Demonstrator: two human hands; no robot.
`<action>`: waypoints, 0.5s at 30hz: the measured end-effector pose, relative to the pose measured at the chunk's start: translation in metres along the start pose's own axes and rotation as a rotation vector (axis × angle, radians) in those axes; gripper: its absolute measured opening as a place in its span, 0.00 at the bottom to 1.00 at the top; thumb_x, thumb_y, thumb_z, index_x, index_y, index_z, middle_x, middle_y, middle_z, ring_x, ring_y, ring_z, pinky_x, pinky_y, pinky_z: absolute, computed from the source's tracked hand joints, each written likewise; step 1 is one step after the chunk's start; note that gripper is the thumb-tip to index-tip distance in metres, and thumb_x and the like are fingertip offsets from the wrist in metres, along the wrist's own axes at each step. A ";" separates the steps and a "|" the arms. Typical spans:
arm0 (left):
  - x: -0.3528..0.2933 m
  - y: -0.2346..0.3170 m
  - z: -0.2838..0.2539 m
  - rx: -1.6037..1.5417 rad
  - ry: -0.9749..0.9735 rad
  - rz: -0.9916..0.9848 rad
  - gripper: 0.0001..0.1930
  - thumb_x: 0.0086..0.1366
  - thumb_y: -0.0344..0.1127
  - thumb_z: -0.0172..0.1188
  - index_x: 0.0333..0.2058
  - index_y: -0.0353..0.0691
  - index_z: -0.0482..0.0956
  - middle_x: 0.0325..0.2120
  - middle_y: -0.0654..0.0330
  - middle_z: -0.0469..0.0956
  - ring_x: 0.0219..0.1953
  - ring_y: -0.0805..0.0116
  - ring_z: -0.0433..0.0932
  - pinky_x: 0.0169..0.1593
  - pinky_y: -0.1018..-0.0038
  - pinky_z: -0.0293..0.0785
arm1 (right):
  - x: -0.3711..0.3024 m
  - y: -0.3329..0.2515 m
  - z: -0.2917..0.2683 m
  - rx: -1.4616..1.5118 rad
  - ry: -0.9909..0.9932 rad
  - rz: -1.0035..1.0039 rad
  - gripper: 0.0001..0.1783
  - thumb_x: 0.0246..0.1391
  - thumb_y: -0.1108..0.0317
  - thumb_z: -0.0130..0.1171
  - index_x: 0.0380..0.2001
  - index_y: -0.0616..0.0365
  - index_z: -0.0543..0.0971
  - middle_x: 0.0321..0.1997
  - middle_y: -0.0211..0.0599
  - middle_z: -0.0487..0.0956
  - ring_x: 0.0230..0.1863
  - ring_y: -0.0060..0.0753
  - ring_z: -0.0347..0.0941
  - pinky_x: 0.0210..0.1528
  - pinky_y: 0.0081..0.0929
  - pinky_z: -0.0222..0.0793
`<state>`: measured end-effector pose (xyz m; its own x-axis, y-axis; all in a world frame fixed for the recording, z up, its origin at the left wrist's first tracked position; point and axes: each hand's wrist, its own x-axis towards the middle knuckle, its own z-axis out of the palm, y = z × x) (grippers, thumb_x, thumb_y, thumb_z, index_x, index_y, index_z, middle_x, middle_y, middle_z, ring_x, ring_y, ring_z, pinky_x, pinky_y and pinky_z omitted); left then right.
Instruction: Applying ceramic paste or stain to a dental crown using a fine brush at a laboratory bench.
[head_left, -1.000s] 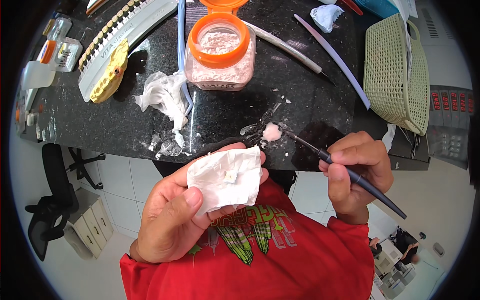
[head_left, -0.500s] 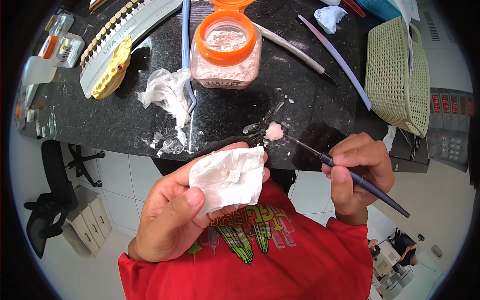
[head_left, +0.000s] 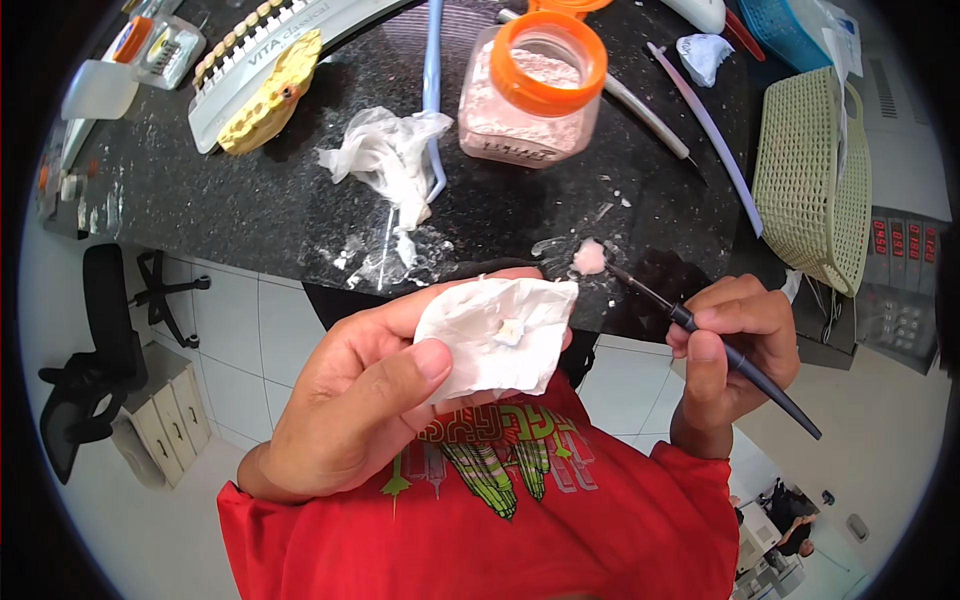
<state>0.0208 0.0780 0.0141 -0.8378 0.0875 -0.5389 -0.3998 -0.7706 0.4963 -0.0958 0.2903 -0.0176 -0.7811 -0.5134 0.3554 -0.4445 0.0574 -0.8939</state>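
Observation:
My left hand [head_left: 365, 390] holds a folded white tissue [head_left: 465, 355] nearly flat, thumb on top and fingers beneath. On the tissue rests a tiny whitish tooth-like piece [head_left: 508, 332], too small to make out fully. My right hand [head_left: 745, 335] pinches a slim brush [head_left: 755, 380] with a dark handle. Its thin tip points left, at the edge of a blob of pink-white paste [head_left: 589, 257] on the black countertop. Beyond the paste stands a clear jar [head_left: 530, 135] of pale pink powder, its orange lid flipped back.
A crumpled tissue [head_left: 385, 160] and a blue-handled tool [head_left: 432, 80] lie left of the jar. Farther left are a yellow dental model [head_left: 268, 100] and a tooth shade guide [head_left: 275, 48]. A metal tool [head_left: 650, 118], a lilac stick [head_left: 710, 135] and a green basket [head_left: 808, 175] occupy the right.
The whole view has shifted, so the countertop things appear farther right. Both hands keep their grips, and the brush tip remains beside the paste.

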 end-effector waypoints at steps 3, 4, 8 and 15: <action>0.002 0.002 -0.003 0.007 -0.029 -0.020 0.38 0.61 0.46 0.56 0.58 0.19 0.54 0.55 0.33 0.63 0.58 0.43 0.66 0.62 0.59 0.61 | 0.001 0.000 0.000 -0.031 -0.022 -0.031 0.07 0.44 0.77 0.61 0.28 0.63 0.72 0.22 0.39 0.76 0.21 0.23 0.73 0.22 0.15 0.68; 0.002 0.003 -0.006 0.006 -0.024 -0.014 0.38 0.61 0.46 0.56 0.58 0.19 0.54 0.55 0.33 0.63 0.58 0.43 0.66 0.62 0.59 0.61 | 0.001 0.002 0.001 0.007 -0.017 -0.044 0.07 0.45 0.77 0.61 0.28 0.64 0.73 0.22 0.39 0.76 0.21 0.23 0.73 0.22 0.15 0.68; 0.002 0.001 -0.012 0.068 -0.055 0.008 0.33 0.63 0.40 0.55 0.58 0.21 0.56 0.54 0.37 0.66 0.57 0.48 0.68 0.61 0.62 0.63 | 0.003 -0.001 0.004 0.182 -0.019 -0.134 0.08 0.46 0.76 0.61 0.31 0.65 0.76 0.25 0.40 0.75 0.20 0.24 0.71 0.21 0.16 0.67; 0.002 -0.007 -0.004 0.140 -0.044 0.122 0.29 0.65 0.35 0.54 0.59 0.23 0.57 0.54 0.41 0.68 0.56 0.52 0.69 0.60 0.64 0.65 | 0.010 -0.013 0.006 0.206 -0.159 -0.293 0.12 0.40 0.78 0.64 0.32 0.64 0.78 0.27 0.38 0.75 0.20 0.28 0.71 0.21 0.18 0.70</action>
<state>0.0236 0.0814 0.0069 -0.8977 0.0287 -0.4397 -0.3392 -0.6820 0.6479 -0.0955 0.2787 -0.0044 -0.5494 -0.6095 0.5715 -0.5286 -0.2761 -0.8027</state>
